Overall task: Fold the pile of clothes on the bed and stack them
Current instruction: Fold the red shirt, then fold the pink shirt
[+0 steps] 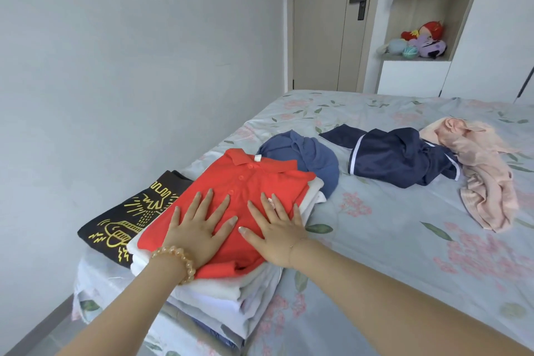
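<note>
A folded red polo shirt (245, 179) lies on top of a stack of folded white and pale clothes (231, 303) at the bed's near left corner. My left hand (199, 228) and my right hand (277, 228) both press flat on the red shirt, fingers spread and straight. A folded black shirt with yellow print (127, 220) lies to the left of the stack. Unfolded pieces lie farther back on the bed: a blue garment (309, 159), a navy garment with white stripes (398, 156) and a pink garment (479, 176).
The bed (390, 240) has a pale blue floral sheet and its left edge drops to a grey floor (43, 326). A plain wall is at the left. A closed door (326, 23) and a shelf with plush toys (419, 40) stand beyond the bed.
</note>
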Demonstrator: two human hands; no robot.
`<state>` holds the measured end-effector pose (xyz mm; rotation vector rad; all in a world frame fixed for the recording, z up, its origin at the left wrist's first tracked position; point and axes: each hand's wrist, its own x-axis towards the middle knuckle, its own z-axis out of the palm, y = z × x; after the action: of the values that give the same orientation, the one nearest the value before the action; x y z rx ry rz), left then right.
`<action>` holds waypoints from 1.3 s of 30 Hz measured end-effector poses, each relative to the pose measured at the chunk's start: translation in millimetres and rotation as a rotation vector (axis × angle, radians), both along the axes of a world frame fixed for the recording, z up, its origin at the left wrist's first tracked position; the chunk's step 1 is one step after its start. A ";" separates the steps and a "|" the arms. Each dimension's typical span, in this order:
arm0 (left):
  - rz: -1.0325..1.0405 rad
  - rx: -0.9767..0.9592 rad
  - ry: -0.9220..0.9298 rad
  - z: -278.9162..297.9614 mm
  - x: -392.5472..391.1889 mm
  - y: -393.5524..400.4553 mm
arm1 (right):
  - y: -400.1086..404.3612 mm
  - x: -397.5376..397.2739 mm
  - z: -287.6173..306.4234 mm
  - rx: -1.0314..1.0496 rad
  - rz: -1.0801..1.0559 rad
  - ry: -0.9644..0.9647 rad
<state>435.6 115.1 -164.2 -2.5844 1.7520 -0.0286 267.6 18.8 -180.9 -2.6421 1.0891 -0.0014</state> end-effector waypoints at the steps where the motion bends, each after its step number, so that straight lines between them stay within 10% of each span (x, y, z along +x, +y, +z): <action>1: 0.002 -0.016 0.016 -2.0 1.1 0.3 | 1.9 0.1 -2.4 -0.015 -0.001 0.001; 10: 0.100 0.087 -0.019 37.7 -40.3 -2.3 | 19.2 -78.0 48.8 0.007 0.001 -0.046; 22: -0.431 -0.168 0.053 46.9 -288.0 -46.2 | 23.2 -341.8 81.7 -0.115 -0.344 0.097; 39: -0.440 0.020 0.170 -114.8 -449.4 -124.7 | -35.8 -503.0 -70.4 0.041 -0.501 0.222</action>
<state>-13.8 -9.6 -279.0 -2.1905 2.3300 0.2065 -235.5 -17.0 -251.4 -2.3016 1.7751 0.2126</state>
